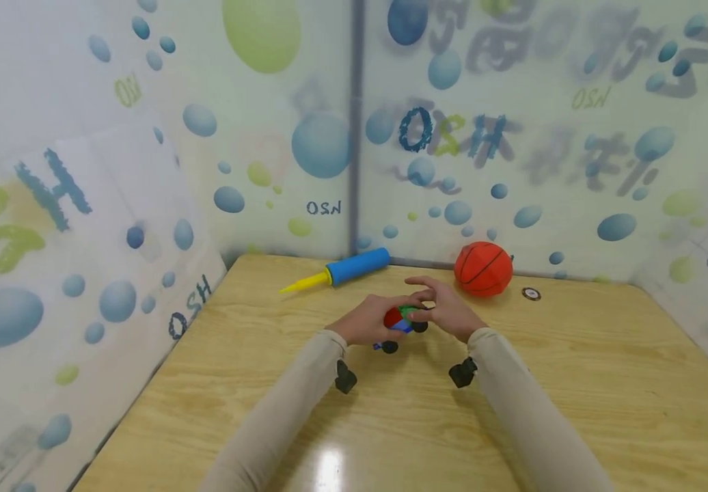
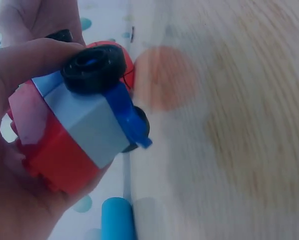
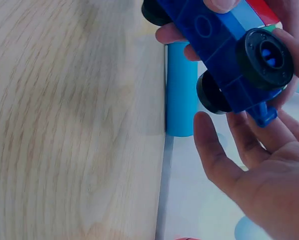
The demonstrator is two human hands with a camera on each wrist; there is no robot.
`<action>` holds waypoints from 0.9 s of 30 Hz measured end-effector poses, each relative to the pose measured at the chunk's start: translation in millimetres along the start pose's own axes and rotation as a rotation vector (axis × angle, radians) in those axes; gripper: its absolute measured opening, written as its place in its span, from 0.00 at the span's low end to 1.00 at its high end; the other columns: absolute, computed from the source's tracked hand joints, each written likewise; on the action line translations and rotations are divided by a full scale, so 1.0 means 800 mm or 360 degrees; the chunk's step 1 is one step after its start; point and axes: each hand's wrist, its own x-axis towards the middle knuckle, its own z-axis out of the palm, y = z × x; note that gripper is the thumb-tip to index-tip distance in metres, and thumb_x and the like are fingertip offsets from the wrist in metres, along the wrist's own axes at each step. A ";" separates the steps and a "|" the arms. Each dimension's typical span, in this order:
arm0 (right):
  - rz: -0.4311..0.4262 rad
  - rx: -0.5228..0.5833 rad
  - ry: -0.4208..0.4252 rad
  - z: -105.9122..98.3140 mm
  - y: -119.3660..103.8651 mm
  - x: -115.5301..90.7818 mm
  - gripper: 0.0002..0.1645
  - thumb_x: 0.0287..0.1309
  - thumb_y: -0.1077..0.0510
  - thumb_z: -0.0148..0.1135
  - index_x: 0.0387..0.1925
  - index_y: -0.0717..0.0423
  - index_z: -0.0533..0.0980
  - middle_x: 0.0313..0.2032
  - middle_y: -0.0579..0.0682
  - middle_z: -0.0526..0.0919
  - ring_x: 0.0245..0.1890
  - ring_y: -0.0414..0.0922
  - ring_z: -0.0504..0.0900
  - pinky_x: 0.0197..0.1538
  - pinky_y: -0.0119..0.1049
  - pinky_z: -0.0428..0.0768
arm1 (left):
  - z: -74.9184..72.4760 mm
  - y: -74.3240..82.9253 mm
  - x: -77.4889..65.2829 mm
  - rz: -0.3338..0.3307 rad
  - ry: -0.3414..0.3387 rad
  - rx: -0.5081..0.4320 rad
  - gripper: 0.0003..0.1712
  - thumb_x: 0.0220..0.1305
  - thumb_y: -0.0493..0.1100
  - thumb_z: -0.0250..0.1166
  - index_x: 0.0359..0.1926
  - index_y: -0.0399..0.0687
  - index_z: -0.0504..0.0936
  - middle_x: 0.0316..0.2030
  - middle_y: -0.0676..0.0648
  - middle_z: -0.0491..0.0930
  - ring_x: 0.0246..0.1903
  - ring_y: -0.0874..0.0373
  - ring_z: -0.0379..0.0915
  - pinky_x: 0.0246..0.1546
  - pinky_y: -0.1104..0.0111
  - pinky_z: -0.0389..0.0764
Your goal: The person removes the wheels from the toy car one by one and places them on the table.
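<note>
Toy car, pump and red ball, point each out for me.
Toy car (image 3: 217, 56), right wrist view: its blue underside.
Pump (image 1: 348, 269), head view: its blue barrel.
Red ball (image 1: 483, 270), head view: its front.

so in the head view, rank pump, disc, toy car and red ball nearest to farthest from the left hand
1. Toy car, in the left hand
2. Pump, just beyond the hand
3. Red ball, off right
4. Disc, right of the ball
</note>
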 end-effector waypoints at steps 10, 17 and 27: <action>-0.0141 0.0083 0.0075 -0.001 0.003 -0.007 0.39 0.63 0.55 0.67 0.73 0.51 0.63 0.68 0.62 0.72 0.71 0.62 0.68 0.66 0.59 0.75 | 0.001 -0.010 -0.010 -0.0090 0.0131 -0.0229 0.34 0.62 0.44 0.71 0.68 0.64 0.71 0.53 0.50 0.82 0.46 0.58 0.76 0.46 0.70 0.80; -0.0177 0.0056 0.0371 0.005 0.013 -0.013 0.31 0.60 0.58 0.71 0.63 0.55 0.69 0.49 0.61 0.82 0.48 0.52 0.81 0.51 0.40 0.84 | 0.009 -0.014 -0.012 -0.0231 0.0351 -0.0563 0.31 0.62 0.43 0.70 0.65 0.69 0.72 0.54 0.48 0.81 0.45 0.53 0.77 0.45 0.66 0.82; -0.0220 0.0069 0.0361 0.018 0.008 -0.009 0.24 0.62 0.61 0.68 0.53 0.63 0.66 0.34 0.59 0.82 0.29 0.43 0.80 0.32 0.32 0.81 | 0.018 -0.011 -0.012 -0.0216 0.0430 -0.0718 0.33 0.66 0.45 0.67 0.68 0.74 0.70 0.60 0.50 0.78 0.46 0.55 0.77 0.47 0.64 0.82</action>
